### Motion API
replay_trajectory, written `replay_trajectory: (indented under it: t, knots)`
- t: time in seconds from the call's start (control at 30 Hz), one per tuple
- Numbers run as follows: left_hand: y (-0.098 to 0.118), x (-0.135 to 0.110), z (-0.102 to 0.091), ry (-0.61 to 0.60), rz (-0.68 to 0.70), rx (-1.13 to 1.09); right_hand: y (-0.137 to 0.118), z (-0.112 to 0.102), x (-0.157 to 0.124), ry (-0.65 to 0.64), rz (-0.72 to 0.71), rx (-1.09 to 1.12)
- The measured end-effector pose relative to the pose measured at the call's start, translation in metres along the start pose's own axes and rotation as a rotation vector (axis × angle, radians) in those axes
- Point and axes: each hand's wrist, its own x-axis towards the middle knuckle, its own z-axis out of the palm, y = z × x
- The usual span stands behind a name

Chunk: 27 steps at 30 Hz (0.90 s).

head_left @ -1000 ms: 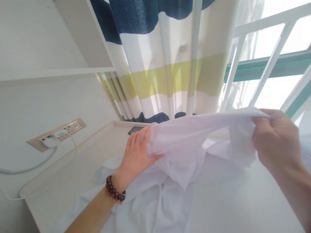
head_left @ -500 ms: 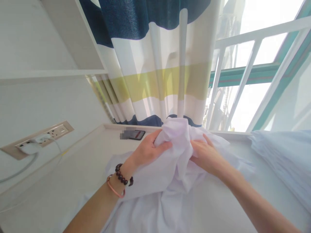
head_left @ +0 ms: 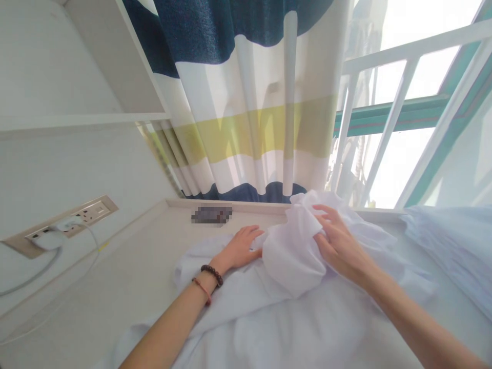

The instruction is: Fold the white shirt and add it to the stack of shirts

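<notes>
A white thin cloth (head_left: pixel 269 318) lies spread and rumpled over a pale table (head_left: pixel 126 277). My left hand (head_left: pixel 242 248) rests flat on the cloth with fingers stretched out, a dark bead bracelet on its wrist. My right hand (head_left: pixel 336 243) lies on a raised bunch of the same cloth (head_left: pixel 292 251), fingers spread and pressing into the folds; the thumb is hidden behind the fabric.
A blurred dark phone (head_left: pixel 211 214) lies near the table's far edge. A wall socket strip (head_left: pixel 61 225) with a plugged charger and cable sits left. A striped curtain (head_left: pixel 253 102) hangs behind; window bars (head_left: pixel 388 123) stand right. Pale blue fabric (head_left: pixel 453 246) lies far right.
Both hands came down from holding the cloth stretched in the air. The left hand let go and now lies flat; the right hand presses the bunched cloth lower.
</notes>
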Motion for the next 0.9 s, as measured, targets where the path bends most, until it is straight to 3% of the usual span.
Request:
replay_trajectory:
  t: [0.1,0.2,0.43,0.73,0.9]
  knots:
    - [-0.015,0.011,0.003,0.074,-0.103,0.072,-0.004,0.039,-0.011,-0.178,-0.12,-0.107]
    - [-0.036,0.017,0.001,0.109,-0.194,0.088,-0.003,0.059,-0.018,-0.213,-0.152,-0.174]
    - [-0.071,0.023,-0.006,0.158,-0.247,0.088,0.002,0.066,-0.018,-0.162,-0.192,-0.218]
    - [-0.08,0.026,-0.005,0.286,-0.276,0.144,0.004,0.072,-0.019,-0.137,-0.24,-0.308]
    - [-0.08,0.005,-0.015,0.391,-0.397,0.235,0.011,0.075,-0.02,-0.114,-0.279,-0.294]
